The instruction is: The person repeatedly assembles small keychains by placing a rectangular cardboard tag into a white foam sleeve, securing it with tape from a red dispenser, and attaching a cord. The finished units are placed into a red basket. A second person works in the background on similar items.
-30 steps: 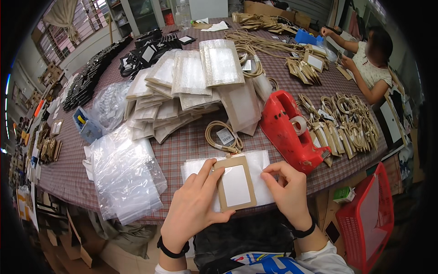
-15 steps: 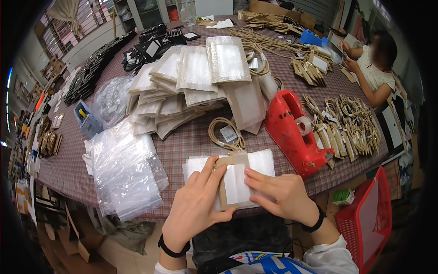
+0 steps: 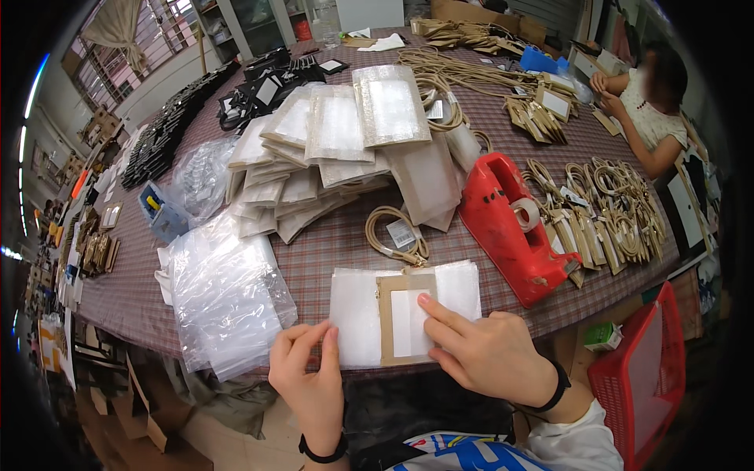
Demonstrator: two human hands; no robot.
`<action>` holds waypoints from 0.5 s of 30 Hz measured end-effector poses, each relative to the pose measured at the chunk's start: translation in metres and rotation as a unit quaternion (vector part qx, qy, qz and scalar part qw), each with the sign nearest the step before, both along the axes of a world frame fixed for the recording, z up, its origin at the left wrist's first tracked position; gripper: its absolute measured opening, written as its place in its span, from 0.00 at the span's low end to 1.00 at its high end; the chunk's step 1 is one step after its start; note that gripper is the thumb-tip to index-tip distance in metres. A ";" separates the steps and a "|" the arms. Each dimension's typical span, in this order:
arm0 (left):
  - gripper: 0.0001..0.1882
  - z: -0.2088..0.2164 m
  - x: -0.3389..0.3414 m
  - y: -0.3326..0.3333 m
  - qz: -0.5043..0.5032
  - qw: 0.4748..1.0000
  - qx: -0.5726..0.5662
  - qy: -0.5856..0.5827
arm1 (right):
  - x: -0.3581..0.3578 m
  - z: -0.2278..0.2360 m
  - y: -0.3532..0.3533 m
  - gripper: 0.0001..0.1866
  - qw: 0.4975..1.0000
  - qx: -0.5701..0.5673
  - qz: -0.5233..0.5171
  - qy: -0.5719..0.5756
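Just left of the left hand [image 3: 308,381], clear plastic bags [image 3: 224,302] lie stacked on the checked tablecloth [image 3: 314,259]. That hand's thumb and forefinger pinch the left edge of some thin white sheets [image 3: 353,318]. Well beyond its fingertips rises a pile of wrapped packets [image 3: 338,125]. Between the two hands, a beige card holder [image 3: 402,322] lies flat on the sheets, its coiled cord [image 3: 377,228] reaching away past them. The right hand [image 3: 495,353] grasps nothing: its extended fingers rest on the holder's right side, over a folded flap of sheet. Beyond its knuckles stands a red tape dispenser [image 3: 503,228]; farther right lie many corded holders [image 3: 609,224], and right of the wrist, a red basket [image 3: 640,392].
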State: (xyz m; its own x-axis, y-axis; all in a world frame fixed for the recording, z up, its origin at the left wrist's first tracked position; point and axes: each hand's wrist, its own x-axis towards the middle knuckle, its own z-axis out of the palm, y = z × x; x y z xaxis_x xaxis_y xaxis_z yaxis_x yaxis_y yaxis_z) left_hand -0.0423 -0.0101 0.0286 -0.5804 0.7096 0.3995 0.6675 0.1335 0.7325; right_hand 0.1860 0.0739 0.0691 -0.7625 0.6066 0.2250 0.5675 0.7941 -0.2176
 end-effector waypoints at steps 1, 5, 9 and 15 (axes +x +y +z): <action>0.06 0.001 0.007 0.003 0.019 0.999 0.032 0.038 | 0.000 -0.002 0.000 0.15 1.000 0.001 -0.002 0.006; 0.08 0.010 0.012 0.007 0.012 0.980 0.038 0.194 | -0.001 -0.001 -0.002 0.14 1.000 -0.010 -0.008 0.006; 0.09 0.017 0.021 0.007 0.058 0.996 -0.052 0.048 | -0.001 -0.001 -0.002 0.14 1.000 -0.013 -0.007 0.011; 0.07 0.010 0.017 -0.004 0.017 0.998 -0.058 0.032 | 0.001 -0.002 0.000 0.14 1.000 -0.014 -0.002 0.015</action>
